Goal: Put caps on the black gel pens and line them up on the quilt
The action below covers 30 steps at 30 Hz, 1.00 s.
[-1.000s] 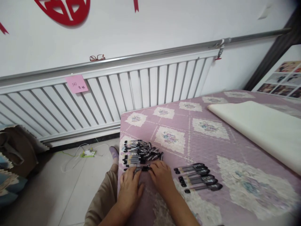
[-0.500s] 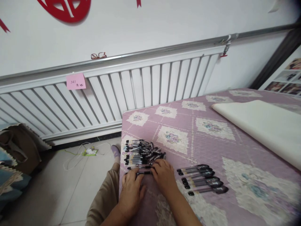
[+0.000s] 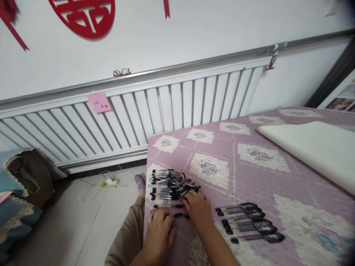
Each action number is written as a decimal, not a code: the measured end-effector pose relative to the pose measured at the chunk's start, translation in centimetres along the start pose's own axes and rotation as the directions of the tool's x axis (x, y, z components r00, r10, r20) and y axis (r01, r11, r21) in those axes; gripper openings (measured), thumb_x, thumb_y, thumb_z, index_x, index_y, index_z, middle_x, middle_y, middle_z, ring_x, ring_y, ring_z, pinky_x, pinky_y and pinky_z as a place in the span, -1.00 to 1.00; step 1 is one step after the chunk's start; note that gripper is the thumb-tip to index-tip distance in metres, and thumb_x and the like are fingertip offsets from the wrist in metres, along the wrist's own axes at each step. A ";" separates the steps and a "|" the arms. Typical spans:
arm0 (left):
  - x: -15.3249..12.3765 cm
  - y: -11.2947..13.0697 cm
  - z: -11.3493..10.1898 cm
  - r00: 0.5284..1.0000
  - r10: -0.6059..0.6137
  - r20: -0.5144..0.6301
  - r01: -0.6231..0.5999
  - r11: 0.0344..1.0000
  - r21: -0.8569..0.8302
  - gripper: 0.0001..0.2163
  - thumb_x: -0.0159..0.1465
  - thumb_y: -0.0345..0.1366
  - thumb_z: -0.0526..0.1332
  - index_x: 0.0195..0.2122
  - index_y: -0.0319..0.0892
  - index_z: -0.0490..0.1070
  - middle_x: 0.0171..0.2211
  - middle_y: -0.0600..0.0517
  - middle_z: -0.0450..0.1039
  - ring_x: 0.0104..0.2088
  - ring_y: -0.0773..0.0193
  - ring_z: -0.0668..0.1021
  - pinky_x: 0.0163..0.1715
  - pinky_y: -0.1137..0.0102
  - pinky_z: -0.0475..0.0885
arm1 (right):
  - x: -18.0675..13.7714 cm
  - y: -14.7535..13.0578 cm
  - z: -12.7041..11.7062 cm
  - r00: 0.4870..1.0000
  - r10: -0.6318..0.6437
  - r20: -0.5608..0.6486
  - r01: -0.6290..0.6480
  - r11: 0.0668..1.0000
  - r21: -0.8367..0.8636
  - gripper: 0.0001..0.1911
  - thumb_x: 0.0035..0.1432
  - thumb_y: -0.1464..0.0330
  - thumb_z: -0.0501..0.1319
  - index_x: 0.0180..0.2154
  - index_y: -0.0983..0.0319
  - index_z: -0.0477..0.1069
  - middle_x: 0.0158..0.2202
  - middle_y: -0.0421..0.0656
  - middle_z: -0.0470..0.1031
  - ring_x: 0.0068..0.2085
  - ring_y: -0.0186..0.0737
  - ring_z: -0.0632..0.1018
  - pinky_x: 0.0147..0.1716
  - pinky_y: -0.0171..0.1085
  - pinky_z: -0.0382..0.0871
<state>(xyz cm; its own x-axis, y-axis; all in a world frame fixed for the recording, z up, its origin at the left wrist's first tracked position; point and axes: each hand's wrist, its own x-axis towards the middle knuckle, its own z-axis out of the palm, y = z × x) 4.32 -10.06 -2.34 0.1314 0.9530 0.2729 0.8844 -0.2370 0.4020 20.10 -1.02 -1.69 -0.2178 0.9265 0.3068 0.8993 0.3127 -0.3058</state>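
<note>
My left hand [image 3: 160,228] rests on the edge of the bed, fingers curled over a black gel pen [image 3: 177,215] that pokes out to the right. A short dark piece [image 3: 187,216], perhaps a cap, lies just past that pen's end, by my right hand. My right hand [image 3: 197,207] is palm down with bent fingers at the end of another clear-barrelled pen [image 3: 168,206]; what its fingertips hold is hidden. Beyond both hands lies a pile of pens and loose black caps [image 3: 168,186]. Several capped pens [image 3: 249,221] lie in a row to the right.
A purple floral bedspread [image 3: 222,147] covers the bed. A cream folded sheet [image 3: 310,147] lies at the right. Behind stands a white radiator [image 3: 166,105] with a pink note [image 3: 99,102]. A power strip [image 3: 110,182] with cables is on the floor at left.
The view has shifted slightly. My right hand has drawn a little away from my left, toward the pile, and a gap now shows between the left-hand pen and the dark piece.
</note>
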 end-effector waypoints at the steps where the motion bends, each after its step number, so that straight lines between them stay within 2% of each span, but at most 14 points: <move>1: 0.0 0.0 0.0 1.000 -0.003 -0.001 0.003 1.000 -0.004 -0.83 0.18 -0.40 0.14 -0.22 -0.08 0.43 -0.12 -0.04 0.38 -0.08 0.11 0.38 0.01 0.08 0.20 | 0.1 0.0 0.1 1.000 0.000 0.004 0.000 1.000 -0.002 -0.91 0.16 0.37 0.18 -0.33 0.12 0.46 -0.28 -0.18 0.51 -0.17 -0.11 0.43 -0.18 -0.14 0.10; 4: -0.1 0.0 0.0 1.000 -0.014 -0.011 0.014 1.000 -0.002 -0.82 0.18 -0.40 0.15 -0.21 -0.07 0.43 -0.11 -0.03 0.39 -0.07 0.11 0.38 0.01 0.10 0.20 | 0.2 0.0 0.1 1.000 -0.010 0.004 0.010 1.000 -0.019 -0.93 0.13 0.38 0.19 -0.35 0.12 0.45 -0.29 -0.17 0.51 -0.18 -0.12 0.43 -0.18 -0.15 0.10; 9: -0.2 -0.4 0.2 0.999 -0.034 -0.002 0.034 0.999 0.042 -0.61 0.18 -0.41 0.13 0.05 -0.07 0.31 0.01 -0.06 0.35 0.04 0.08 0.34 0.06 0.10 0.17 | 0.2 0.1 -0.2 1.000 -0.013 -0.016 0.014 1.000 0.018 -0.92 0.14 0.40 0.16 -0.35 0.15 0.43 -0.31 -0.16 0.51 -0.18 -0.10 0.45 -0.17 -0.14 0.14; 13: 0.0 -0.5 0.2 0.995 -0.092 0.024 0.090 0.993 0.076 -0.59 0.19 -0.39 0.13 0.09 -0.06 0.29 0.01 -0.05 0.36 0.03 0.10 0.35 0.06 0.11 0.15 | -0.1 1.0 -0.2 0.996 -0.056 -0.066 0.069 0.977 0.204 -0.90 0.17 0.40 0.10 -0.32 0.20 0.40 -0.33 -0.13 0.49 -0.24 -0.13 0.47 -0.22 -0.20 0.25; 17: 0.2 -0.5 0.1 0.993 -0.107 0.049 0.103 0.992 0.078 -0.64 0.18 -0.38 0.16 0.02 -0.02 0.35 -0.07 -0.03 0.39 -0.04 0.10 0.38 0.01 0.14 0.18 | -1.2 1.8 -0.1 0.996 -0.031 -0.084 0.066 0.890 0.450 -0.86 0.15 0.39 0.06 -0.30 0.22 0.39 -0.34 -0.12 0.50 -0.29 -0.19 0.50 -0.28 -0.27 0.35; 22: 0.2 -0.7 0.1 0.995 -0.096 0.037 0.093 0.993 0.074 -0.75 0.19 -0.36 0.19 -0.11 0.00 0.43 -0.18 0.00 0.40 -0.11 0.13 0.39 -0.03 0.17 0.20 | -3.0 2.3 -1.2 0.999 0.023 0.046 -0.046 0.801 0.596 -0.82 0.13 0.28 0.09 -0.35 0.18 0.42 -0.40 -0.17 0.51 -0.35 -0.20 0.52 -0.35 -0.27 0.38; 27: 0.3 -0.8 0.2 0.992 -0.118 0.044 0.115 0.992 0.056 -0.86 0.22 -0.36 0.17 -0.24 0.00 0.46 -0.26 0.05 0.39 -0.14 0.15 0.39 -0.06 0.20 0.20 | -4.3 2.8 -1.9 0.960 -0.052 0.275 -0.142 0.757 0.638 -0.86 0.05 0.30 0.12 -0.43 0.17 0.43 -0.50 -0.22 0.50 -0.40 -0.20 0.51 -0.39 -0.28 0.36; 30: 0.3 -0.7 0.0 0.994 -0.109 0.033 0.108 0.994 0.035 -0.86 0.23 -0.37 0.15 -0.25 -0.02 0.45 -0.26 0.05 0.40 -0.14 0.15 0.39 -0.07 0.20 0.19 | -4.3 3.0 -1.9 0.968 -0.018 0.251 -0.156 0.741 0.653 -0.81 0.07 0.27 0.11 -0.38 0.18 0.45 -0.40 -0.17 0.55 -0.32 -0.16 0.53 -0.30 -0.24 0.37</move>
<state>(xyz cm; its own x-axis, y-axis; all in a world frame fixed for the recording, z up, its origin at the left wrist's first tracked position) 3.74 -9.64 -2.53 0.0492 0.9789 0.1983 0.9086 -0.1264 0.3982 24.45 -4.46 -2.22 -0.3225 0.9435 0.0759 0.4531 0.2243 -0.8628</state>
